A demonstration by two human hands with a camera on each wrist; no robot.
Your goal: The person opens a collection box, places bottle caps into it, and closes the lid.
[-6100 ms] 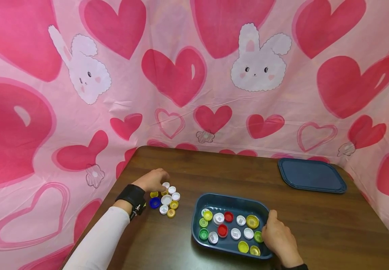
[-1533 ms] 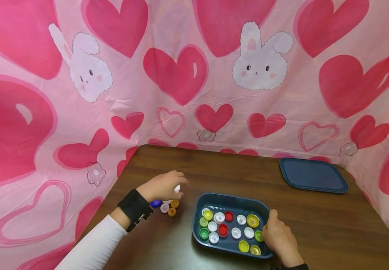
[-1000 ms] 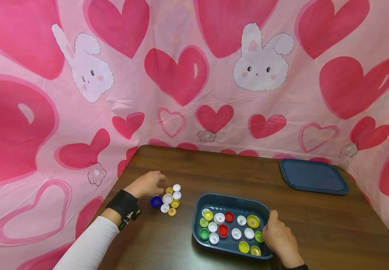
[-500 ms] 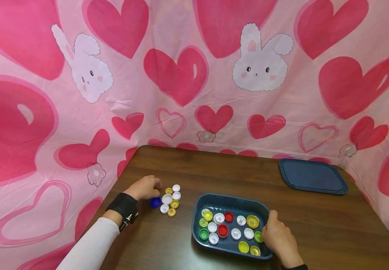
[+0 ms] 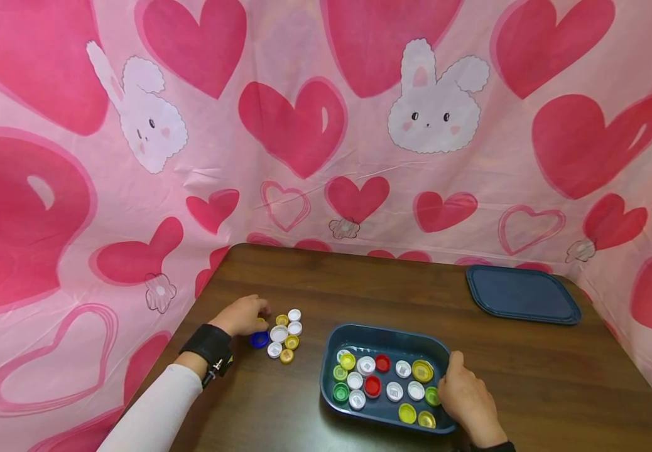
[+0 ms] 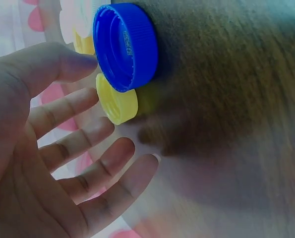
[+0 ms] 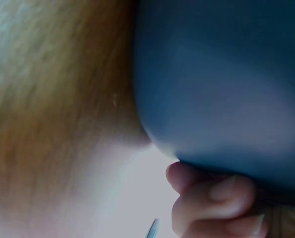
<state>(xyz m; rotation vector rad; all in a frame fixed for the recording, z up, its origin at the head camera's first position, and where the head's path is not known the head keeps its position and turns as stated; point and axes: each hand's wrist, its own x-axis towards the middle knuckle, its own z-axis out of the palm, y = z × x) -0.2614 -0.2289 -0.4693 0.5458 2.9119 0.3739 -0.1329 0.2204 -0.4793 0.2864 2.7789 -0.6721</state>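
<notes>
In the head view, my left hand (image 5: pixel 244 316) is at the left end of a cluster of bottle caps on the table. The left wrist view has its thumb beside an upturned blue bottle cap (image 6: pixel 125 47) and the index fingertip right at a small yellow bottle cap (image 6: pixel 117 101), the other fingers loosely extended. My right hand (image 5: pixel 469 395) grips the right end of a dark blue plastic container (image 5: pixel 388 333); its curled fingers (image 7: pixel 214 203) show under the rim in the right wrist view. White, red, green and yellow caps lie spread over the container's floor.
More caps lie right of the left hand, among them a large white cap (image 5: pixel 278 334) and a gold cap (image 5: pixel 286 356). A dark blue flat lid (image 5: pixel 524 294) lies at the table's back right. Pink heart-print cloth (image 5: pixel 360 157) hangs behind and beside the table.
Since the oldest frame, one more white cap lies in the container and one fewer in the cluster. My left hand has drawn back leftward to the yellow cap; the right hand stays put.
</notes>
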